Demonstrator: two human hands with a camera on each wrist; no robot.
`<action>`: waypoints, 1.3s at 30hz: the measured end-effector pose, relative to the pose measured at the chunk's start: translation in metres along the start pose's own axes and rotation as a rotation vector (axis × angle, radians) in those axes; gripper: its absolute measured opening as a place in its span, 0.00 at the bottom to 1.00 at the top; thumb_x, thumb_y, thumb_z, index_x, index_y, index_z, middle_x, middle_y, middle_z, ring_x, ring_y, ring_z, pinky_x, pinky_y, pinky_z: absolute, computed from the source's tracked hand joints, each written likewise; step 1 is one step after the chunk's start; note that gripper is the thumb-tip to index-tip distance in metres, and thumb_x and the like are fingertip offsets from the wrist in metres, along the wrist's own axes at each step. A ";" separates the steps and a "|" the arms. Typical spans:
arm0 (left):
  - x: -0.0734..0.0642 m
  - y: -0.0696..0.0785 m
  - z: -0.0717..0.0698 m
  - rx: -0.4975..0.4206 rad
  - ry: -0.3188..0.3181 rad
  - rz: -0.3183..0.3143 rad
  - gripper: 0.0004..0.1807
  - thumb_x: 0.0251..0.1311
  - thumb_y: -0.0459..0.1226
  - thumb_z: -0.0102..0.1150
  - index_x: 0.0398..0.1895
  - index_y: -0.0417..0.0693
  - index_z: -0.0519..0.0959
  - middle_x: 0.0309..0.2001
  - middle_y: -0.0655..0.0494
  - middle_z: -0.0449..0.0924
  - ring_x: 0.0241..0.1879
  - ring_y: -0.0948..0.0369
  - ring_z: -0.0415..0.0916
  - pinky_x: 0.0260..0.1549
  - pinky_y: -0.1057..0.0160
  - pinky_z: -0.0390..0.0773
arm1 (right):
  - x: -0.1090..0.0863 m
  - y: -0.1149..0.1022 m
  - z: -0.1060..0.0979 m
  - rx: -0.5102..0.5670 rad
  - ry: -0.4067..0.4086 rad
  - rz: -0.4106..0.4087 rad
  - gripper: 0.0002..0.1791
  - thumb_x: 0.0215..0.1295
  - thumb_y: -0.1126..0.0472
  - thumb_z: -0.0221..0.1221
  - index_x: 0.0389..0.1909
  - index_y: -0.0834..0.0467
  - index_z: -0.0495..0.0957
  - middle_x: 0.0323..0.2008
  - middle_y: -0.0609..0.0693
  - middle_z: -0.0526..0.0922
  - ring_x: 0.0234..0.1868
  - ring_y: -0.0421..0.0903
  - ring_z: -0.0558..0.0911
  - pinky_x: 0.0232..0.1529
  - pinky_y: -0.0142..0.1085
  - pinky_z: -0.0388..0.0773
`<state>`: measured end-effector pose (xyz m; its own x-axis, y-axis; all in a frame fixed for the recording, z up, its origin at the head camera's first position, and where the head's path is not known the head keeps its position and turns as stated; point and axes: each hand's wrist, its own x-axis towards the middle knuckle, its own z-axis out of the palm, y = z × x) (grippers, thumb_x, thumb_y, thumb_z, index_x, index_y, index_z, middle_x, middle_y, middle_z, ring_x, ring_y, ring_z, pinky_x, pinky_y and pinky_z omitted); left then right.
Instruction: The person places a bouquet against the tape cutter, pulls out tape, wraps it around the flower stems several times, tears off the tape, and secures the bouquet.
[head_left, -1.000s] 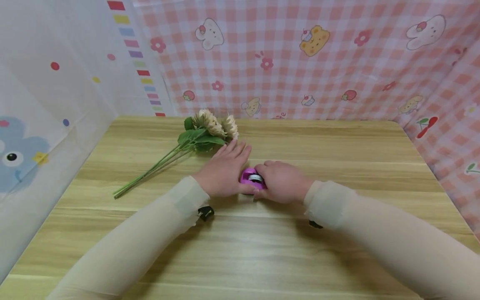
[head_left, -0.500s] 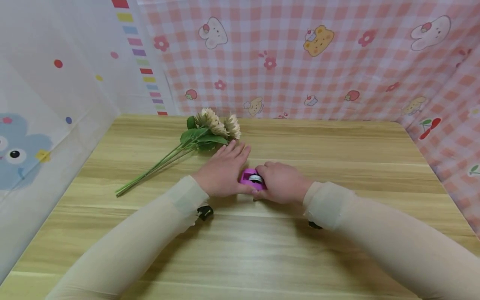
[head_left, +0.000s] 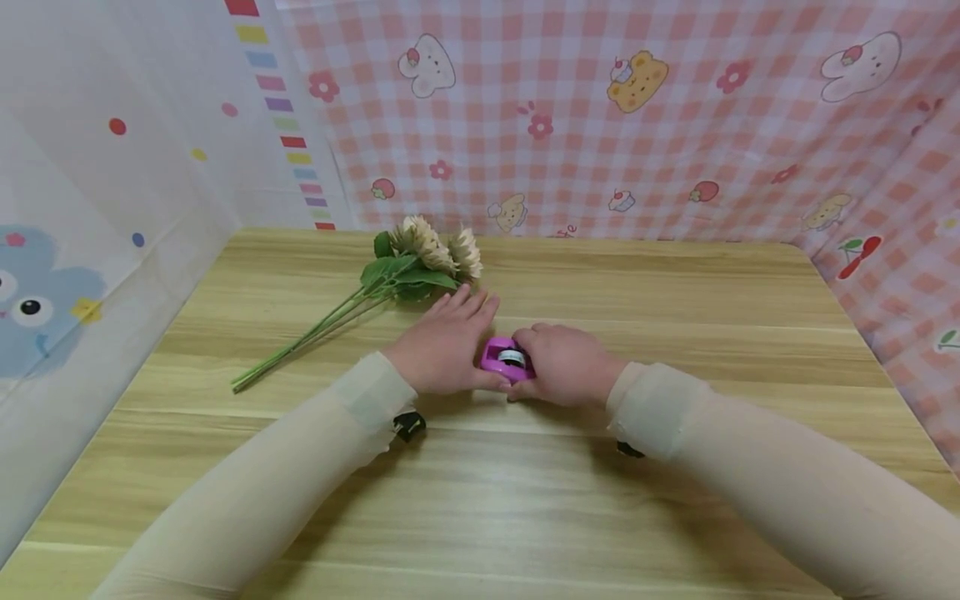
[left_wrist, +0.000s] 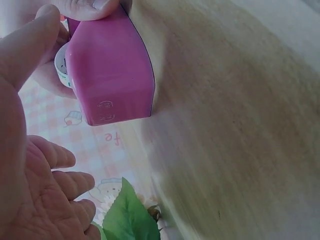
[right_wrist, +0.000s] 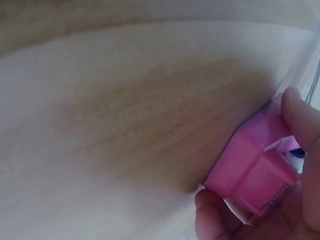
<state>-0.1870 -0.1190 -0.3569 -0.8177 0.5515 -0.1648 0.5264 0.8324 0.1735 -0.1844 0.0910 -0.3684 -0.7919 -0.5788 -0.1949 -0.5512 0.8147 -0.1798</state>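
Observation:
A pink tape dispenser (head_left: 491,355) stands on the wooden table between both hands, with a white-sided roll of tape (head_left: 512,358) seated in it. My right hand (head_left: 567,364) grips the dispenser at its right end. Its serrated cutting edge (right_wrist: 276,196) shows in the right wrist view, close to the palm. My left hand (head_left: 444,346) is spread out flat-fingered on the other side, its thumb reaching along the near side of the dispenser. Whether that thumb touches the dispenser I cannot tell. In the left wrist view, the left fingers (left_wrist: 70,185) hold nothing.
Artificial flowers (head_left: 423,246) with cream blooms and green leaves lie behind the left hand, their stems (head_left: 296,346) pointing toward the front left. Patterned cloth (head_left: 570,142) hangs along the table's back and sides.
Both hands stay almost where they were around the tape dispenser. The left fingertips have drawn back slightly from the flowers. The head view has shifted a little.

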 end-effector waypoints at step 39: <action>-0.013 -0.006 -0.009 -0.026 0.026 -0.024 0.63 0.60 0.73 0.60 0.86 0.46 0.47 0.86 0.44 0.44 0.85 0.42 0.38 0.83 0.45 0.40 | -0.013 0.010 -0.006 0.110 0.000 0.064 0.48 0.60 0.34 0.72 0.72 0.60 0.71 0.55 0.55 0.82 0.47 0.47 0.82 0.54 0.45 0.84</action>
<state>-0.1813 -0.1314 -0.3467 -0.8359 0.5296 -0.1438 0.5008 0.8433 0.1951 -0.1810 0.1072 -0.3624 -0.8245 -0.5259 -0.2089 -0.4677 0.8411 -0.2717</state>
